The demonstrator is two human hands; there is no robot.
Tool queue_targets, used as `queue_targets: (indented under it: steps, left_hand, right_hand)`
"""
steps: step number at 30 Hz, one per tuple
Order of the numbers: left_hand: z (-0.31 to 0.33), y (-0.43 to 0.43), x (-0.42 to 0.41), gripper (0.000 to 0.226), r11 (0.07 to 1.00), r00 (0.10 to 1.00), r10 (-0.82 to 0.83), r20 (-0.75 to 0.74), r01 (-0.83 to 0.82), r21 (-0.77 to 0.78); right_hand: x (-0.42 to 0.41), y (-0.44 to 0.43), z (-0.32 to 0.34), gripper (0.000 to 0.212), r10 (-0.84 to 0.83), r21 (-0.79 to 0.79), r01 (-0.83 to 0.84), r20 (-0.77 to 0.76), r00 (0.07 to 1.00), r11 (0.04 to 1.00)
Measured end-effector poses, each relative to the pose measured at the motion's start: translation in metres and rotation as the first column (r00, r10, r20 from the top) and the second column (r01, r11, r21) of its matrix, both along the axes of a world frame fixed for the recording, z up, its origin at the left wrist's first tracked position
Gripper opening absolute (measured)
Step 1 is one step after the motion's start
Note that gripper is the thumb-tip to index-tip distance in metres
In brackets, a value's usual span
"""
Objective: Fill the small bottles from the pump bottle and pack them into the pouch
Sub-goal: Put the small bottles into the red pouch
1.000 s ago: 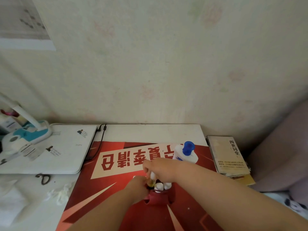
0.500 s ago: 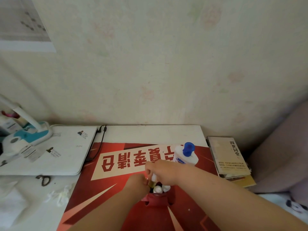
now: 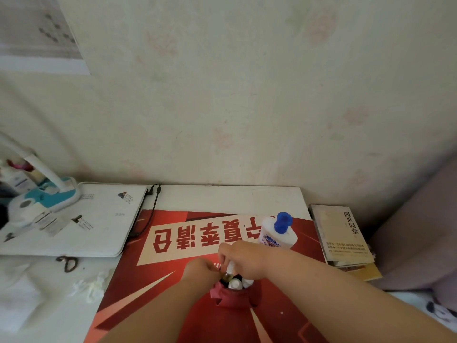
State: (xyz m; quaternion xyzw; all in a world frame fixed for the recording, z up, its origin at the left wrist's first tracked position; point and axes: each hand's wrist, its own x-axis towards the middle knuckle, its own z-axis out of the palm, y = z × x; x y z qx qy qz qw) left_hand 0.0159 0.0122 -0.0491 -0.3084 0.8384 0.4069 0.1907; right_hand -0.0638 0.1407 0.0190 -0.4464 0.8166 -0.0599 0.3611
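A dark red pouch [image 3: 232, 297] stands open on the red poster [image 3: 173, 280] near me. White caps of small bottles [image 3: 235, 283] show in its mouth. My right hand [image 3: 243, 258] pinches the white top of a small bottle [image 3: 230, 268] with yellowish content, held upright in the pouch opening. My left hand [image 3: 201, 271] grips the pouch's left rim. Behind my right hand stands the white pump bottle [image 3: 278, 233] with a blue top.
A closed white laptop [image 3: 81, 219] lies at the left with a cable [image 3: 150, 209] beside it. On it rests a teal and white lamp base [image 3: 44, 199]. Scissors [image 3: 66, 262] and tissue [image 3: 91, 285] lie in front. Books [image 3: 343, 233] are stacked at the right edge.
My right hand has lowered the small bottle a little deeper into the pouch mouth. The left hand keeps its hold on the rim.
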Motion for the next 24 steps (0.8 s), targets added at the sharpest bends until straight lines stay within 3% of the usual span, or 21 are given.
queue_targets:
  steps: [6, 13, 16, 19, 24]
  left_hand:
    - [0.001, 0.001, 0.0, 0.021, 1.0, 1.0, -0.022, 0.006, 0.022, -0.004]
    - [0.0, -0.005, 0.0, 0.013, 0.999, 0.998, -0.031, 0.047, 0.031, 0.007]
    - [0.0, -0.006, -0.001, 0.014, 0.98, 0.983, -0.182, 0.01, 0.182, -0.084]
    - [0.003, -0.005, -0.005, 0.021, 0.892, 0.921, -0.388, 0.022, 0.382, -0.241]
    - [0.001, -0.007, -0.011, 0.025, 0.858, 0.897, -0.434, 0.081, 0.439, -0.266]
  right_hand:
    - [0.0, -0.004, -0.003, 0.035, -0.033, -0.062, 0.037, 0.069, 0.997, 0.997]
    - [-0.004, -0.005, -0.003, 0.038, -0.03, -0.078, 0.038, 0.092, 0.995, 0.996]
    - [-0.004, -0.004, -0.003, 0.036, -0.037, -0.08, 0.046, 0.107, 0.994, 0.996]
    - [-0.003, -0.003, -0.002, 0.034, -0.031, -0.093, 0.042, 0.114, 0.993, 0.995]
    - [-0.003, 0.001, -0.001, 0.036, -0.027, -0.091, 0.037, 0.107, 0.994, 0.995]
